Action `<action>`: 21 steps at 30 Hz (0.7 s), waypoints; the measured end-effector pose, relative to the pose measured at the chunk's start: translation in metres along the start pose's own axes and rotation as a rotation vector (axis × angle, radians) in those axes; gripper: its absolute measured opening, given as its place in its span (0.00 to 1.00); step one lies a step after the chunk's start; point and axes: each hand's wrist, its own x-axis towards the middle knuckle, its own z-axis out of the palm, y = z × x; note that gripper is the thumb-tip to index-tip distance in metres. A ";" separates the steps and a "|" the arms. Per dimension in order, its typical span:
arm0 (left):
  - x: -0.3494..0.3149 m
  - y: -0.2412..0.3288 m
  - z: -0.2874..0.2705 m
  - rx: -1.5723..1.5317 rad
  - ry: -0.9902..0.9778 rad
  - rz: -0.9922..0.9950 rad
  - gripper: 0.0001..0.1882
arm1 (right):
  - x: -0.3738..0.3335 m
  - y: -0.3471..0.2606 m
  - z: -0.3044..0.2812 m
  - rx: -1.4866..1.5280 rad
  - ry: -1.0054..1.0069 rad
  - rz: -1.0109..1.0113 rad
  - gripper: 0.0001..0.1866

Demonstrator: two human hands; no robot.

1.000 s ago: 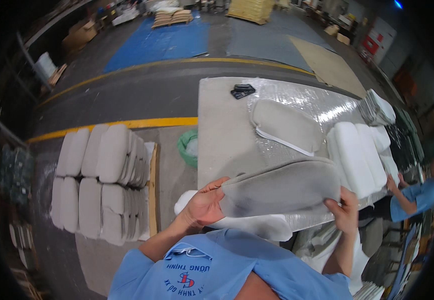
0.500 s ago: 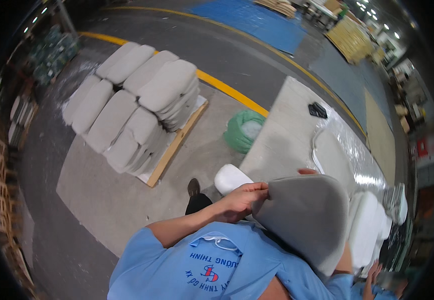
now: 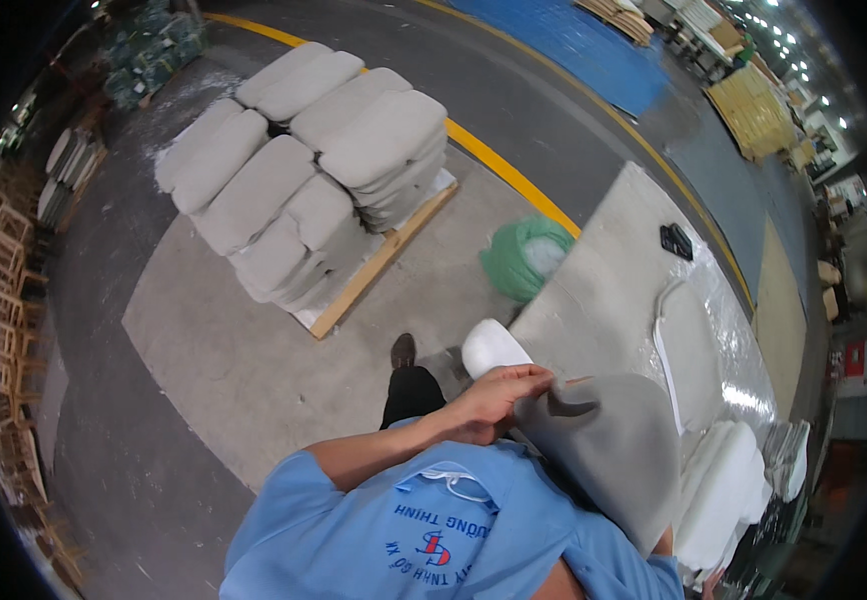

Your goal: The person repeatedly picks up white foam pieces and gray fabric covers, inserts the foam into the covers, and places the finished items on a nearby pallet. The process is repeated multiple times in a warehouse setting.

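Your left hand (image 3: 499, 402) pinches the corner of the grey cushion (image 3: 614, 450) between thumb and fingers. The cushion is tilted in front of your shirt, at the near edge of the desk (image 3: 594, 290). Your right forearm (image 3: 665, 542) runs behind it, so your right hand is mostly hidden and I cannot tell how it grips.

1 second ago you held the cushion lengthwise across your body, with both hands showing. Now its broad face is toward you, and a dark hollow has formed beside your left fingers that was not there 0.5 seconds ago. Your view has swung left, bringing in more of the floor and the cushion stacks (image 3: 284, 185) on the pallet (image 3: 384, 262). On the desk, the grey pad (image 3: 692, 355) and the 2 small black objects (image 3: 676, 241) lie as before, the green bag (image 3: 519, 262) beside its edge.

Your blue shirt (image 3: 354, 530) carries dark blue printed lettering around a red and blue emblem (image 3: 435, 547), all upside down from your viewpoint. A red patch (image 3: 859, 365) on the far right is too blurred to read.
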 end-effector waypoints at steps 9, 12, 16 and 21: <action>-0.022 0.007 0.014 -0.013 0.021 0.043 0.13 | -0.026 -0.041 0.006 -0.276 -0.059 -0.092 0.13; -0.025 0.010 0.012 0.077 -0.022 -0.025 0.14 | -0.038 -0.050 0.018 -0.600 0.099 -0.278 0.13; -0.025 0.005 -0.004 0.162 -0.191 -0.043 0.15 | -0.034 -0.051 0.013 -0.695 0.150 -0.247 0.13; -0.029 0.007 -0.004 0.144 -0.197 -0.044 0.16 | -0.019 -0.053 0.000 -0.259 -0.008 0.090 0.10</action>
